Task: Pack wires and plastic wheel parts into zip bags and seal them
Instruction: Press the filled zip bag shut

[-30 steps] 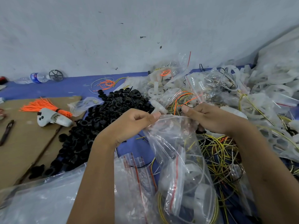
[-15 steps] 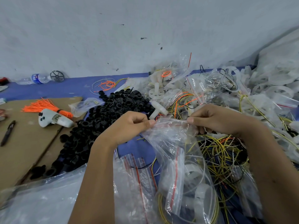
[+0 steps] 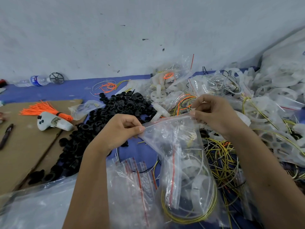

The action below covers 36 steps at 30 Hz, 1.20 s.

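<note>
I hold a clear zip bag [image 3: 179,156] by its top edge, stretched between both hands. My left hand [image 3: 118,131] pinches the left corner of the zip strip and my right hand [image 3: 212,113] pinches the right corner. Inside the bag lie coiled yellow wire [image 3: 189,217], white plastic wheel parts [image 3: 199,180] and a smaller bag with a red strip. Loose yellow and black wires [image 3: 221,156] are tangled under my right forearm. A stack of small unused zip bags [image 3: 135,176] with red strips lies below my left wrist.
A pile of black plastic rings [image 3: 105,119] spreads left of my left hand. White wheel parts and filled bags [image 3: 247,100] are heaped at right. On cardboard [image 3: 19,146] at left lie orange ties [image 3: 44,109], a white controller [image 3: 52,123] and a pen [image 3: 5,134]. A water bottle [image 3: 36,80] lies by the wall.
My hands have moved apart along the bag's top edge, the left one lower and leftward, the right one rightward, so the zip strip is now pulled taut between them.
</note>
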{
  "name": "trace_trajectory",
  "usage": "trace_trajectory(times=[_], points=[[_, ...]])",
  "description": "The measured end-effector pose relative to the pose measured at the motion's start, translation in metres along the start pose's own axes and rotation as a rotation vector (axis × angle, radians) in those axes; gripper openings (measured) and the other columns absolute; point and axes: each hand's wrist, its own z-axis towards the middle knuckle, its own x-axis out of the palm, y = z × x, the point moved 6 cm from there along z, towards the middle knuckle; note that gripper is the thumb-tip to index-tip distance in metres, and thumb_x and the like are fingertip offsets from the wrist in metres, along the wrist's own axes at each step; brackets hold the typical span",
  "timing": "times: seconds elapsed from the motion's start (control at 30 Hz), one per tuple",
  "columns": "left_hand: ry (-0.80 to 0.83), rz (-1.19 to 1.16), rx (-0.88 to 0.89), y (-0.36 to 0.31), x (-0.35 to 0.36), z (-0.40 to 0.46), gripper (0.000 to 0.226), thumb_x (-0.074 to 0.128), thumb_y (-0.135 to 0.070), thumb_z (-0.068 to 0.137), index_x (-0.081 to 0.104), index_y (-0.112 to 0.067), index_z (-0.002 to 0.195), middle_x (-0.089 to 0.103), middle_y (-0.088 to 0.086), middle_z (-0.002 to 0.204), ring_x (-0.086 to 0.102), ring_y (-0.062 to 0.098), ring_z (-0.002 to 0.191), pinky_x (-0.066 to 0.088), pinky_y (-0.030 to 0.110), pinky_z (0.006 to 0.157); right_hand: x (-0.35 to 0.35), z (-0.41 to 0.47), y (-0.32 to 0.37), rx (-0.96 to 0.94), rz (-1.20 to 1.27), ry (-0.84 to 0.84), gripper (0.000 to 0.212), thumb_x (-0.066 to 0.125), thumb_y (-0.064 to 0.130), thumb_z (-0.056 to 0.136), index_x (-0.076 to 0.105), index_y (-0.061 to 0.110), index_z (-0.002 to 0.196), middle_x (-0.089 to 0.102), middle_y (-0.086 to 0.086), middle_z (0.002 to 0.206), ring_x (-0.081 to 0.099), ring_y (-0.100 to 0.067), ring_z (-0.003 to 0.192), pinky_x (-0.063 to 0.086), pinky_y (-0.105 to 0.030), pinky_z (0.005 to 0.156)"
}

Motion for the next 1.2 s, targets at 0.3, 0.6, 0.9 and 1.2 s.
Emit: trace_trajectory(times=[0.3, 0.6, 0.9, 1.2], points=[[-0.269, 0.105, 0.241, -0.072, 0.042, 0.020, 0.009, 0.079, -0.022, 0.088, 0.074, -0.016, 0.093, 0.073, -0.007, 0.088, 0.068, 0.007, 0.084, 0.054, 0.025, 0.081, 0.021, -0.002, 0.033, -0.207, -0.012, 0.071, 0.019, 0.082, 0.004, 0.079, 0.068, 0.010, 0.090, 0.072, -0.008, 0.070, 0.065, -0.015, 0.059, 0.054, -0.023, 0.059], [-0.207, 0.067, 0.184, -0.071, 0.068, 0.025, 0.008, 0.077, -0.011, 0.088, 0.073, -0.010, 0.081, 0.071, 0.010, 0.075, 0.065, 0.029, 0.074, 0.053, 0.040, 0.072, 0.025, -0.005, 0.035, -0.241, -0.011, 0.071, 0.018, 0.083, 0.003, 0.078, 0.068, 0.003, 0.087, 0.073, -0.008, 0.072, 0.068, -0.014, 0.062, 0.053, -0.020, 0.060], [-0.181, -0.010, 0.152, -0.067, 0.063, 0.024, 0.007, 0.077, -0.003, 0.087, 0.071, -0.004, 0.085, 0.072, 0.014, 0.083, 0.067, 0.029, 0.078, 0.054, 0.032, 0.072, 0.029, -0.004, 0.025, -0.169, -0.078, 0.166, 0.005, 0.073, 0.013, 0.090, 0.074, 0.008, 0.088, 0.071, -0.014, 0.075, 0.064, -0.021, 0.066, 0.053, -0.030, 0.063], [-0.203, -0.064, 0.120, -0.061, 0.060, 0.025, 0.013, 0.082, -0.003, 0.082, 0.072, -0.010, 0.082, 0.074, 0.012, 0.082, 0.065, 0.020, 0.072, 0.055, 0.032, 0.072, 0.033, -0.008, 0.024, -0.157, -0.072, 0.217, 0.009, 0.069, 0.010, 0.092, 0.077, 0.009, 0.087, 0.067, -0.013, 0.074, 0.059, -0.019, 0.068, 0.051, -0.030, 0.061]])
